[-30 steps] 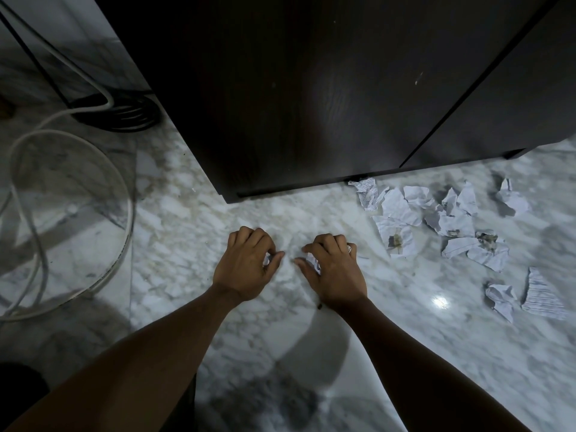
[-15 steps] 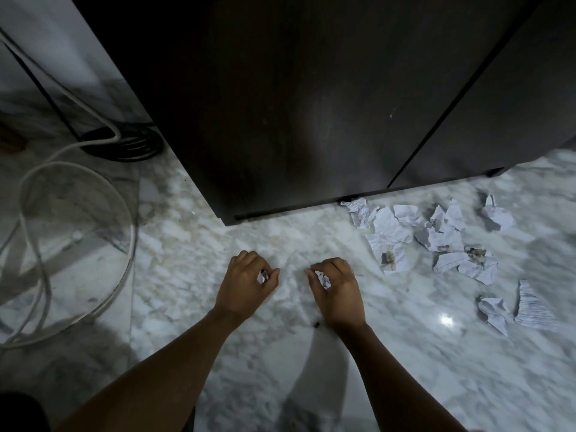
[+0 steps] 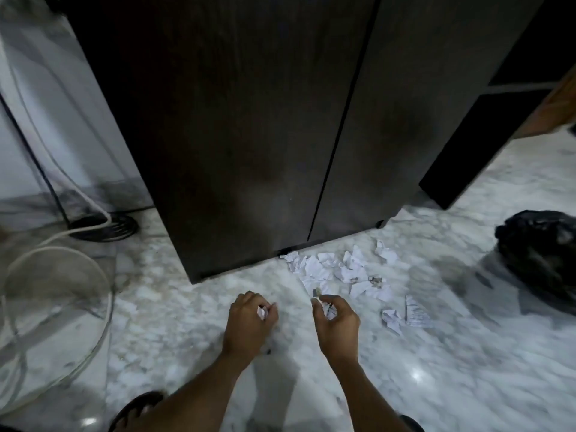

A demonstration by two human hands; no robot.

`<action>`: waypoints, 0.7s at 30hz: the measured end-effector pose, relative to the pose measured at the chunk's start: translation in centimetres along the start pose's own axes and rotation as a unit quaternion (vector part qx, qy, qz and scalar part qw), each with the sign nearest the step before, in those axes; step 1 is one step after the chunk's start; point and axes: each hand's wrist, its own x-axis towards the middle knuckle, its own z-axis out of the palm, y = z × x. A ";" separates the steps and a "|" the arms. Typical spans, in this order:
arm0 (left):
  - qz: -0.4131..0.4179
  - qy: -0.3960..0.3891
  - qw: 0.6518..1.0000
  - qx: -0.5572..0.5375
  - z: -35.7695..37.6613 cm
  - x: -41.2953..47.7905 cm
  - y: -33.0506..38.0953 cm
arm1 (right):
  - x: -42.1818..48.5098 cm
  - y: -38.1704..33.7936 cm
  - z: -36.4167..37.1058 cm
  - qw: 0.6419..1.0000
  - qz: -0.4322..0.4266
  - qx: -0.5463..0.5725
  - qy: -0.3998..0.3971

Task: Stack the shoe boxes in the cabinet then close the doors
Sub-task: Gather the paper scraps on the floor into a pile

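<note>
**Hands clutching paper wads before a shut cabinet**

A tall, dark wood-grain cabinet [image 3: 249, 135] is standing at the far side of the scene and filling most of the frame. Its left door [image 3: 224, 157] and right door [image 3: 383, 120] are both sitting shut with only a thin seam between them, hiding whatever is inside. A white-and-grey marble floor [image 3: 436, 353] is spreading from the cabinet's foot to the near edge and catching small spots of light. At the left, a round glass panel [image 3: 107, 307] is sitting low over the floor, with a white cable [image 3: 62, 235] looping past its far rim. At the far right, a crumpled black bag [image 3: 542, 254] is resting on the floor, well apart from the cabinet. White paper scraps [image 3: 343, 269] are lying scattered on the floor just in front of the right door, and the farthest of them is touching the cabinet's bottom edge.

In the near centre, a person's two bare arms are reaching out over the floor. The left hand [image 3: 251, 322] is curling its fingers, its grip closed round a small white paper wad [image 3: 261, 312]. The right hand [image 3: 338, 322], beside it but apart, is gripping a second wad [image 3: 329, 311] between curled fingers and thumb, near the closest of the scattered scraps. A dark sandal [image 3: 137, 406] is showing at the near edge, beside the left forearm.
</note>
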 end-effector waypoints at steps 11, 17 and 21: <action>0.219 0.058 0.966 -0.126 -5.3 4.2 29.9 | 0.9 -18.2 -25.8 0.963 -0.141 -0.048 0.222; 0.296 0.028 0.941 -0.164 -7.2 2.5 43.3 | -0.1 -23.1 -37.4 0.941 -0.201 -0.084 0.258; 0.298 -0.008 0.942 -0.154 -5.3 2.6 47.6 | 1.7 -21.4 -42.4 0.943 -0.181 -0.106 0.260</action>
